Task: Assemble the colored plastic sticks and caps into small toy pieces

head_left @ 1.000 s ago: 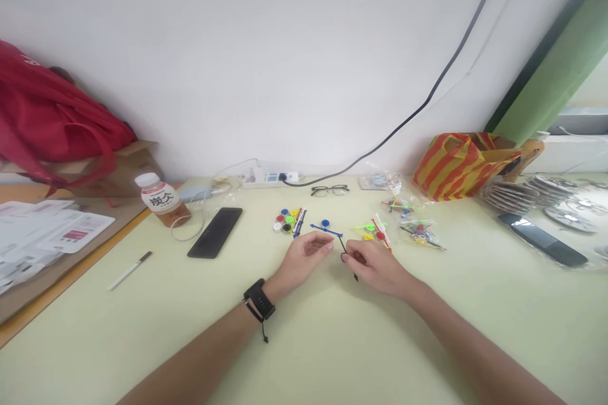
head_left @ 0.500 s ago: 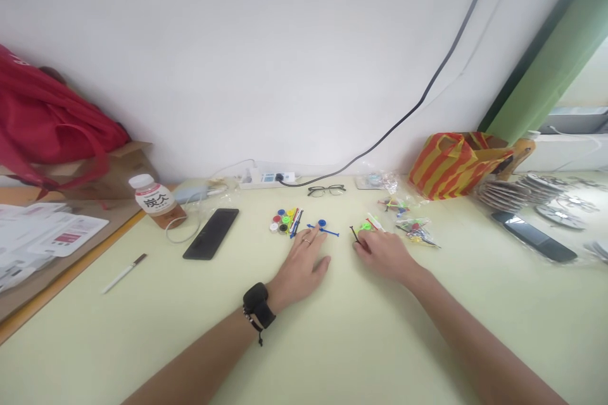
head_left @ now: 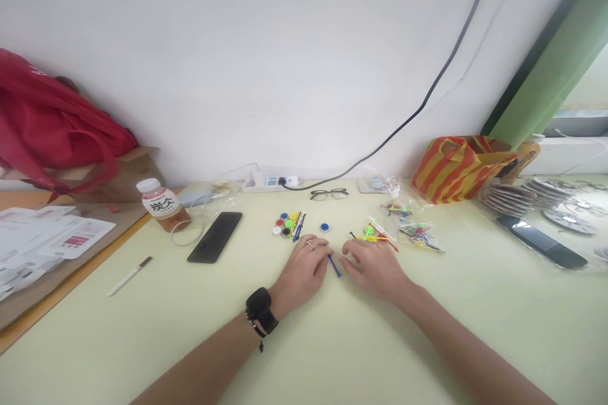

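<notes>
My left hand point(head_left: 303, 271), ring on one finger, has its fingers bent together around the upper end of a thin blue plastic stick point(head_left: 335, 267), which slants down toward me. My right hand point(head_left: 375, 271) is just right of the stick, fingers curled, thumb and forefinger a little apart with nothing visible between them. Beyond the hands lies a round blue disc point(head_left: 324, 227). A group of coloured discs point(head_left: 284, 224) and a bundle of coloured sticks point(head_left: 297, 225) lie back left. Past my right hand is a loose pile of yellow, green, white and red plastic pieces point(head_left: 374, 232).
Bagged coloured pieces point(head_left: 420, 236) lie to the right. Glasses point(head_left: 329, 193) and a power strip point(head_left: 270, 182) are near the wall. A black phone point(head_left: 215, 238), a bottle point(head_left: 164, 205) and a pen point(head_left: 130, 276) lie left; another phone point(head_left: 541, 242) lies far right.
The blue stick has come toward me from beside the blue disc and turned steeper. My right hand has moved left off the coloured pile, leaving the black piece there.
</notes>
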Action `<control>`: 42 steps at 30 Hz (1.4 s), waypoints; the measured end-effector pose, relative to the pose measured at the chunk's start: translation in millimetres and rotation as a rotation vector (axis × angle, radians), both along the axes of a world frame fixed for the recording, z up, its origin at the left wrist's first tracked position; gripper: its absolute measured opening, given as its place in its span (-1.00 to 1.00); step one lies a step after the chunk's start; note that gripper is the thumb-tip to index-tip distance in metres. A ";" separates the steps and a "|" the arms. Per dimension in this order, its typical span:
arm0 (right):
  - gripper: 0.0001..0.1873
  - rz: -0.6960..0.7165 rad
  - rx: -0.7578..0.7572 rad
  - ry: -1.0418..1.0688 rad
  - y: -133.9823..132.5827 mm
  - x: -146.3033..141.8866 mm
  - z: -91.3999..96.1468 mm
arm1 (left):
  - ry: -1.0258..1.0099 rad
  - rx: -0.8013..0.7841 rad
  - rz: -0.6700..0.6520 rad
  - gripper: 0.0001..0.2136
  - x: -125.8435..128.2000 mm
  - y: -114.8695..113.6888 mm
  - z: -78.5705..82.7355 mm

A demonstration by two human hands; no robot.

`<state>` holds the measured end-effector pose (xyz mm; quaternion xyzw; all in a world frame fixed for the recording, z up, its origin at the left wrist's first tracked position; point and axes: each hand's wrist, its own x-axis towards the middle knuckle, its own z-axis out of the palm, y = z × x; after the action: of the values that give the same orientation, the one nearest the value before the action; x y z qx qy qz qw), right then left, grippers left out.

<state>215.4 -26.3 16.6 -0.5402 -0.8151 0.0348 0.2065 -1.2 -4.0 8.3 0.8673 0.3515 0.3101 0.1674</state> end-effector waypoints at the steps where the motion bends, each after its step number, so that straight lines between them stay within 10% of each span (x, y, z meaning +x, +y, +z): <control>1: -0.84 0.042 -0.013 -0.002 -1.9 -2.7 -0.7 | 0.007 -0.004 0.000 -0.77 -0.2 -0.1 0.2; 13: -0.76 -0.049 0.283 0.298 -9.5 -2.1 13.4 | -0.267 -0.215 0.230 -0.74 -1.3 6.8 1.1; 24: -0.83 0.250 0.012 0.074 -11.8 -9.4 5.0 | -0.445 -0.364 0.253 -0.82 -4.9 18.9 -14.7; 42: -0.82 0.212 -0.085 0.043 -11.6 -9.0 6.9 | -0.313 -0.212 0.346 -0.71 -6.3 14.0 -8.7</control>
<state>206.4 -37.9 23.5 -0.4586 -0.8607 0.1026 0.1960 -7.5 10.0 -0.4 0.7133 0.4951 0.4259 0.2542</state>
